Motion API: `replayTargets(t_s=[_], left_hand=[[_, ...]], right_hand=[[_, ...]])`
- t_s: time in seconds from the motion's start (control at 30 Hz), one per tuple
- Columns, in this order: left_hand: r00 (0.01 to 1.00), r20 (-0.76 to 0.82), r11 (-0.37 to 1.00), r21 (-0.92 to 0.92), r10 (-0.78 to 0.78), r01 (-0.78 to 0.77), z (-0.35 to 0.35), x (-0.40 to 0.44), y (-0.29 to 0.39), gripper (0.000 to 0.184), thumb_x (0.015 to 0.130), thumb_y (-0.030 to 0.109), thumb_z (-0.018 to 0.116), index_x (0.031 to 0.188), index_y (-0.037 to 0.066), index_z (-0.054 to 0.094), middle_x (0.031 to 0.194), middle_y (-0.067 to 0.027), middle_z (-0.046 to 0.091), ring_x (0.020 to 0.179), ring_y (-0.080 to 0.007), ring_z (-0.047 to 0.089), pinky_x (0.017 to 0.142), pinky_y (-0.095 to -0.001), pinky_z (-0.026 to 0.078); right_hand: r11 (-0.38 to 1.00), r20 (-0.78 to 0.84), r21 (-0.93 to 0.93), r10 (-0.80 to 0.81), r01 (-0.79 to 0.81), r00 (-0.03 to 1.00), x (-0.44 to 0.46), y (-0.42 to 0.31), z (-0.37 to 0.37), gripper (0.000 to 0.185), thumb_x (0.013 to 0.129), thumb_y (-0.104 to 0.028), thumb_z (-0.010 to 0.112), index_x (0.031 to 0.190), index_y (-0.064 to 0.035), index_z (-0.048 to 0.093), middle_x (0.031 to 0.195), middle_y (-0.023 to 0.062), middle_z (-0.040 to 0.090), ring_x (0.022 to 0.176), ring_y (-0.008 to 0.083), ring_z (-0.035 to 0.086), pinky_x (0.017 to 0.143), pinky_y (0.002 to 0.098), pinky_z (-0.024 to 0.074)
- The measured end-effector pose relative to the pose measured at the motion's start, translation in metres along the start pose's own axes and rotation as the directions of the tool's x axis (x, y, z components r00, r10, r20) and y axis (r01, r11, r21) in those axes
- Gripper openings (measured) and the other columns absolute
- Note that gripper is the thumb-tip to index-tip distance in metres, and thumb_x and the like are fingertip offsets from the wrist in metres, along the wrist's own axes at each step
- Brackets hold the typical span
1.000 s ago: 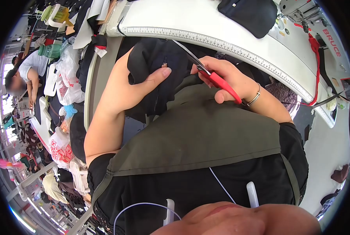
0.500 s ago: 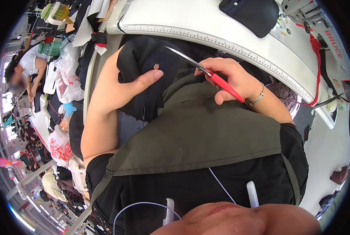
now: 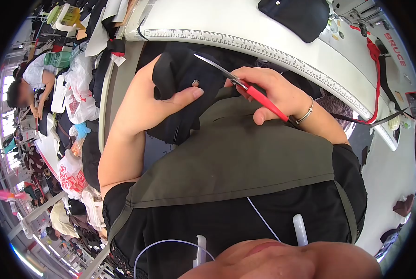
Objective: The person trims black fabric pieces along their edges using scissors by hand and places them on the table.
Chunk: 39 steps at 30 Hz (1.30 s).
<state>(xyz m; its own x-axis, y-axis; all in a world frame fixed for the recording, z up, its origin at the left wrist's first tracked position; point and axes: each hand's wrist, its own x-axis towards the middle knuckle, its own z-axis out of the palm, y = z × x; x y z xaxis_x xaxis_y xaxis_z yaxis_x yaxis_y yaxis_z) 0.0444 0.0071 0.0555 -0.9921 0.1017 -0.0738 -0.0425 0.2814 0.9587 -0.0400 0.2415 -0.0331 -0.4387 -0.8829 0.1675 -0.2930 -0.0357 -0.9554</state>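
Note:
My left hand [image 3: 152, 100] grips a piece of dark navy fabric [image 3: 189, 67], with the thumb lying on top beside a small metal piece [image 3: 195, 83] on the cloth. Part of the fabric folds up over the fingers, which are hidden behind it. In my right hand [image 3: 273, 90] is a pair of scissors [image 3: 263, 100] with red handles. Their blades point up and left, over the dark fabric, and look nearly closed. The cloth hangs down onto the olive apron [image 3: 236, 153] on my lap.
A white sewing table [image 3: 198, 16] with a ruler strip [image 3: 245, 44] along its edge curves ahead. Another dark fabric piece [image 3: 296, 16] lies on it, near the sewing machine [image 3: 389, 46]. Plastic bags [image 3: 82, 93] and a co-worker [image 3: 31, 83] are at the left.
My left hand has shifted slightly right with the fabric, and the metal piece has moved right with it. The scissors have moved slightly left.

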Motion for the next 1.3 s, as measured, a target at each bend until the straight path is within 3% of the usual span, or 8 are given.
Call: replayTargets(t_s=[0.37, 0.8, 1.0, 1.07, 1.1, 1.13, 1.27, 1.3], left_hand=[[1.000, 0.017, 0.999, -0.051, 0.020, -0.019, -0.001, 0.001, -0.001, 0.032, 0.073, -0.002, 0.070, 0.102, -0.001, 0.056, 0.088, -0.0017, 0.062, 0.082, -0.0079, 0.056, 0.075, -0.0240, 0.046], [0.997, 0.075, 0.998, -0.068, -0.010, 0.015, 0.010, 0.003, -0.002, 0.029, 0.073, -0.004, 0.070, 0.099, 0.000, 0.057, 0.090, -0.0027, 0.063, 0.083, -0.0083, 0.057, 0.075, -0.0237, 0.047], [0.998, 0.055, 0.986, -0.169, 0.013, -0.003, 0.011, 0.005, -0.009, 0.035, 0.073, -0.003, 0.070, 0.105, -0.001, 0.056, 0.094, -0.0031, 0.063, 0.089, -0.0103, 0.058, 0.080, -0.0257, 0.047], [0.998, 0.056, 0.953, -0.300, -0.016, 0.032, 0.018, 0.010, -0.009, 0.038, 0.072, -0.005, 0.070, 0.108, -0.001, 0.056, 0.096, -0.0042, 0.063, 0.090, -0.0115, 0.058, 0.081, -0.0270, 0.047], [0.998, 0.058, 0.954, -0.298, -0.012, 0.029, 0.023, 0.013, -0.009, 0.038, 0.072, -0.005, 0.070, 0.108, -0.001, 0.056, 0.096, -0.0042, 0.063, 0.090, -0.0115, 0.058, 0.081, -0.0270, 0.047], [0.996, 0.087, 0.974, -0.227, 0.003, 0.016, 0.028, 0.017, -0.008, 0.038, 0.074, -0.002, 0.069, 0.109, -0.001, 0.055, 0.096, -0.0048, 0.063, 0.089, -0.0120, 0.058, 0.081, -0.0272, 0.048], [0.961, 0.277, 0.998, 0.058, -0.001, -0.016, -0.002, 0.046, -0.044, 0.041, 0.080, 0.009, 0.067, 0.116, -0.001, 0.051, 0.097, -0.0073, 0.063, 0.087, -0.0131, 0.059, 0.080, -0.0271, 0.048], [0.984, 0.141, 0.980, -0.155, -0.107, 0.129, -0.014, 0.050, -0.057, 0.039, 0.083, 0.016, 0.066, 0.116, 0.001, 0.050, 0.098, -0.0081, 0.063, 0.087, -0.0142, 0.060, 0.079, -0.0284, 0.049]], right_hand=[[0.994, -0.094, -0.083, -0.079, 0.072, 0.992, -0.006, 0.006, 0.000, 0.087, 0.056, -0.071, 0.068, 0.105, 0.0001, 0.056, 0.064, -0.0012, 0.046, 0.056, 0.0101, 0.042, 0.054, 0.0236, 0.0352], [0.989, -0.086, -0.112, -0.106, 0.096, 0.991, -0.005, 0.005, 0.000, 0.090, 0.054, -0.072, 0.068, 0.107, -0.0004, 0.055, 0.074, 0.0022, 0.048, 0.062, 0.0115, 0.046, 0.056, 0.0253, 0.0377], [0.985, -0.129, 0.171, 0.057, -0.034, 0.990, -0.009, 0.012, -0.003, 0.088, 0.056, -0.068, 0.071, 0.111, -0.0018, 0.051, 0.075, -0.0002, 0.047, 0.064, 0.0089, 0.045, 0.056, 0.0216, 0.0359], [0.893, -0.271, 0.415, -0.060, 0.173, 0.961, 0.004, 0.012, 0.002, 0.085, 0.063, -0.061, 0.073, 0.118, -0.0027, 0.044, 0.080, -0.0002, 0.048, 0.070, 0.0072, 0.046, 0.057, 0.0199, 0.0353], [0.836, -0.275, 0.491, -0.118, 0.245, 0.954, 0.012, 0.010, 0.001, 0.070, 0.074, -0.037, 0.075, 0.123, -0.0040, 0.038, 0.087, 0.0024, 0.049, 0.076, 0.0075, 0.047, 0.064, 0.0211, 0.0391], [0.838, -0.279, 0.486, -0.122, 0.250, 0.952, 0.019, 0.005, 0.001, 0.070, 0.074, -0.037, 0.075, 0.123, -0.0040, 0.038, 0.087, 0.0024, 0.049, 0.076, 0.0075, 0.047, 0.064, 0.0211, 0.0391], [0.967, -0.284, 0.243, -0.006, 0.078, 0.959, 0.035, -0.014, -0.001, 0.046, 0.076, 0.004, 0.065, 0.117, -0.0050, 0.045, 0.098, 0.0034, 0.051, 0.090, 0.0091, 0.050, 0.082, 0.0224, 0.0403], [0.960, -0.333, 0.263, -0.001, 0.094, 0.943, 0.034, -0.010, 0.002, 0.045, 0.075, 0.004, 0.064, 0.116, -0.0046, 0.046, 0.100, 0.0025, 0.051, 0.092, 0.0084, 0.049, 0.083, 0.0216, 0.0396]])
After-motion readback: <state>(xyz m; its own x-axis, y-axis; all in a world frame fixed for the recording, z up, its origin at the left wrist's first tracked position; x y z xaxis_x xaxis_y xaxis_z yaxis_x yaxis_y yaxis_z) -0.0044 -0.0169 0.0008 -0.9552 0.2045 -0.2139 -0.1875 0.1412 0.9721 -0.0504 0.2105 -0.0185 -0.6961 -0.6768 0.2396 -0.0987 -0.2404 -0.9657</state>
